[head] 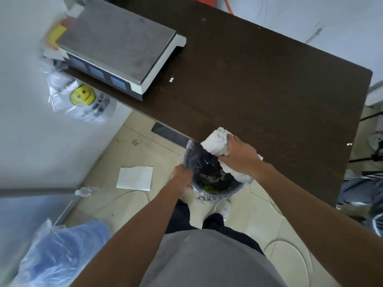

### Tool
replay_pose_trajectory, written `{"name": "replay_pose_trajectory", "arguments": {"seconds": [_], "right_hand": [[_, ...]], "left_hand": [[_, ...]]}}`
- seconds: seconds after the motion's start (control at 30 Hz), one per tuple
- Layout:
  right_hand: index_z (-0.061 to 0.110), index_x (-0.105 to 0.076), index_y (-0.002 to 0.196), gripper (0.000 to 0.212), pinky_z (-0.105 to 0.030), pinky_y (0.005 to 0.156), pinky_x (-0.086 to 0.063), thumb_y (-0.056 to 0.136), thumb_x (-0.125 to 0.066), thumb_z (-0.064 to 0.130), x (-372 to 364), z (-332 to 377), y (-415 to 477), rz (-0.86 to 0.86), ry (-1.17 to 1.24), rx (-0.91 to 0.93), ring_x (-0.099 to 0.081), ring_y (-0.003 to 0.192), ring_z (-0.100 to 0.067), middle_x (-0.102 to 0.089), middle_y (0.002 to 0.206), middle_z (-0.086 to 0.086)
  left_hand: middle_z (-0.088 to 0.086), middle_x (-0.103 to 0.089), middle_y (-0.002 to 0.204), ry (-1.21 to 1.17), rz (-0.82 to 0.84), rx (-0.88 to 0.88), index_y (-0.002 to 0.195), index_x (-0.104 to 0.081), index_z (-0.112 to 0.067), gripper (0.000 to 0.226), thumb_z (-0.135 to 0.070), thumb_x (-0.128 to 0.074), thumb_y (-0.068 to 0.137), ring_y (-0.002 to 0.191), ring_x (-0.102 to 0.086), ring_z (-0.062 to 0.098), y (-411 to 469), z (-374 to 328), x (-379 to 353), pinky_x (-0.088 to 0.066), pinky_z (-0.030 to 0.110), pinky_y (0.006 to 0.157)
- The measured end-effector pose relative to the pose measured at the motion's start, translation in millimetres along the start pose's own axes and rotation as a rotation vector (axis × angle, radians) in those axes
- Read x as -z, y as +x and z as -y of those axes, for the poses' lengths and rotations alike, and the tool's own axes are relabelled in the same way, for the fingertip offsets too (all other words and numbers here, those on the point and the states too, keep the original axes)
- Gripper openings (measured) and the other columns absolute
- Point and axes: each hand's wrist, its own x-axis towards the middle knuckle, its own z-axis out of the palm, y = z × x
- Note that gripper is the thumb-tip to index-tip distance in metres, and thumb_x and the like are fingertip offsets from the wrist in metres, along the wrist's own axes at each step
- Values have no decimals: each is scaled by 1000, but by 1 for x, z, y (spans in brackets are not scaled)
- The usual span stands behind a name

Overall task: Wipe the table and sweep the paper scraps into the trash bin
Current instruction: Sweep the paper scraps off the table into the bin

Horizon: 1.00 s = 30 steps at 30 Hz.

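My right hand [238,149] grips a white cloth [216,140] at the near edge of the dark brown table [259,79], right over the mouth of the trash bin [191,154]. The bin is black, lined with a clear bag, and holds paper scraps at its bottom. My left hand [182,176] holds the bin's near-left rim, keeping it up against the table edge. One small white paper scrap [171,79] lies on the table near the scale. Another white scrap [349,144] sits at the table's right edge.
A weighing scale [122,46] with a steel platform stands on the table's far left. A white paper sheet [135,178] and a clear bottle [84,192] lie on the tiled floor. Plastic bags [83,100] hang at left; a blue bag [62,251] sits at lower left.
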Motion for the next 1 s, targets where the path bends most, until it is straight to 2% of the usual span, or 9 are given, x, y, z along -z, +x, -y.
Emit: {"name": "replay_pose_trajectory", "arguments": {"seconds": [0.1, 0.23, 0.37, 0.53, 0.63, 0.73, 0.8, 0.9, 1.0], "right_hand": [[18, -46, 134, 60, -37, 87, -47, 84, -68, 43, 4, 7, 2, -35, 103, 21, -61, 108, -26, -60, 122, -3], [12, -44, 135, 59, -40, 89, -44, 87, -66, 38, 24, 10, 25, -141, 61, -14, -58, 111, -32, -56, 126, -10], [7, -39, 139, 59, -43, 91, -44, 92, -60, 37, 42, 9, 54, -218, -71, -98, -56, 113, -37, -53, 127, -17], [1, -35, 138, 66, -49, 100, -41, 89, -63, 34, 36, 35, 72, -213, -197, -249, -49, 122, -40, -48, 134, -23], [3, -37, 136, 67, -47, 100, -42, 84, -65, 34, 14, 62, 67, -171, -273, -81, -50, 122, -38, -50, 134, -21], [9, -35, 142, 68, -45, 101, -42, 85, -61, 35, -3, 85, 57, -27, -188, 91, -51, 122, -35, -50, 135, -16], [11, -35, 142, 69, -45, 100, -42, 85, -62, 38, -9, 92, 50, 27, -96, 109, -52, 120, -34, -52, 132, -13], [10, -40, 136, 64, -44, 97, -44, 84, -62, 41, -5, 93, 47, -28, -53, 105, -55, 113, -32, -56, 124, -11], [8, -43, 128, 55, -42, 90, -45, 84, -60, 38, 14, 86, 51, -75, -54, 81, -57, 105, -31, -57, 116, -11]], "left_hand": [[15, -69, 99, -9, -1, -7, 116, -62, -4, 24, -9, -48, 97, 83, -74, 34, 8, 3, 13, -64, 50, 73], [14, -70, 102, 42, -5, -35, 119, -62, -4, 25, -12, -49, 99, 82, -73, 30, 11, 5, 32, -65, 44, 71], [12, -66, 110, 35, 6, -33, 121, -56, -9, 21, -9, -48, 102, 76, -67, 21, 12, 4, 50, -57, 26, 51], [13, -67, 112, -20, 5, -36, 124, -57, -8, 27, -3, -46, 100, 88, -71, 29, 16, 8, 66, -63, 34, 58], [11, -68, 107, -55, 4, -36, 120, -58, -9, 21, -8, -46, 102, 88, -72, 28, 17, 9, 72, -65, 39, 66], [11, -69, 105, -37, 13, -45, 119, -60, -7, 20, -9, -48, 103, 86, -73, 27, 17, 7, 75, -64, 35, 62], [12, -69, 105, -28, 22, -52, 118, -60, -6, 21, -6, -47, 102, 84, -73, 27, 16, 6, 77, -63, 32, 58], [12, -68, 105, 0, 14, -63, 119, -60, -9, 24, -4, -44, 101, 85, -73, 28, 15, 1, 80, -64, 33, 60], [11, -68, 106, -1, 9, -73, 121, -60, -10, 24, -7, -45, 102, 85, -72, 26, 14, 0, 78, -60, 29, 52]]}}
